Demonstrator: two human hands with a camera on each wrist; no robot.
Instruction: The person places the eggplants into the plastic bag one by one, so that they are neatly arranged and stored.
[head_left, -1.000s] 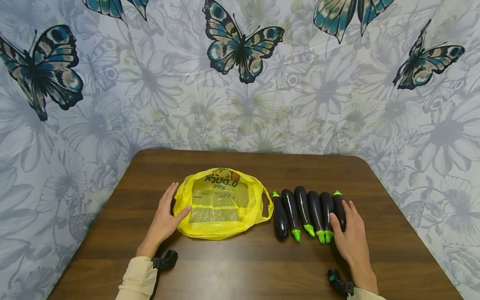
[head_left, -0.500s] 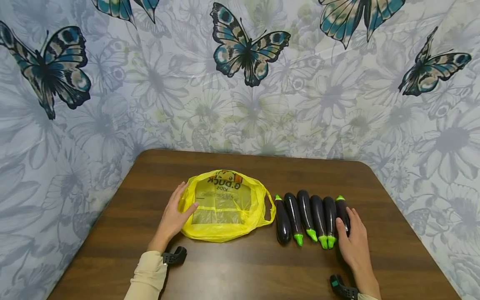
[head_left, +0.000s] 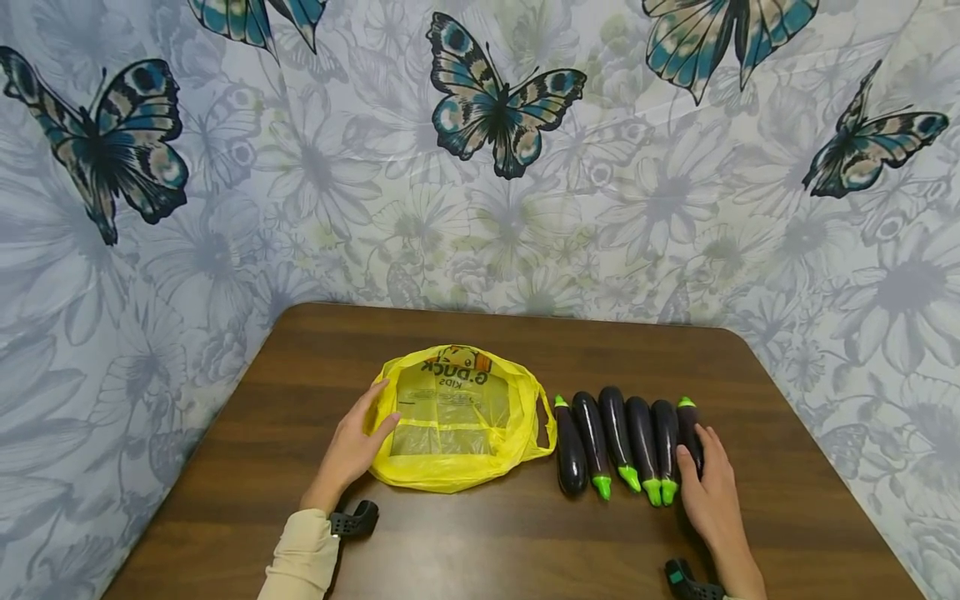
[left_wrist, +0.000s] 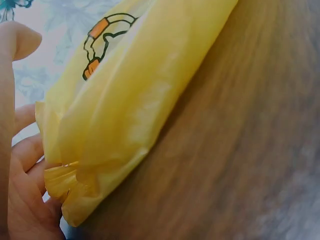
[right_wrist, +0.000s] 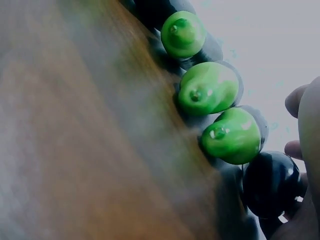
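A yellow plastic bag (head_left: 457,475) with a duck print lies with its mouth spread wide on the wooden table. My left hand (head_left: 348,450) is at the bag's left side, its fingers loosely extended and the thumb over the rim. In the left wrist view, the fingers (left_wrist: 30,155) show behind the crumpled bag edge (left_wrist: 115,120). Several dark purple eggplants (head_left: 615,425) with green caps lie in a row right of the bag. My right hand (head_left: 708,487) rests beside the rightmost eggplant (head_left: 688,433), thumb on its near side and relaxed fingers along its right. In the right wrist view, that eggplant's rounded end (right_wrist: 271,185) sits by the hand.
The brown table (head_left: 465,550) has rounded far corners and stands against a wall covering (head_left: 360,208) printed with flowers and butterflies. Each wrist wears a black strap device, one at the left wrist (head_left: 356,521) and one at the right (head_left: 690,579).
The head view has shifted, so everything sits a little further right and lower. My left hand has edged rightward over the bag's rim. My right hand stays by the rightmost eggplant.
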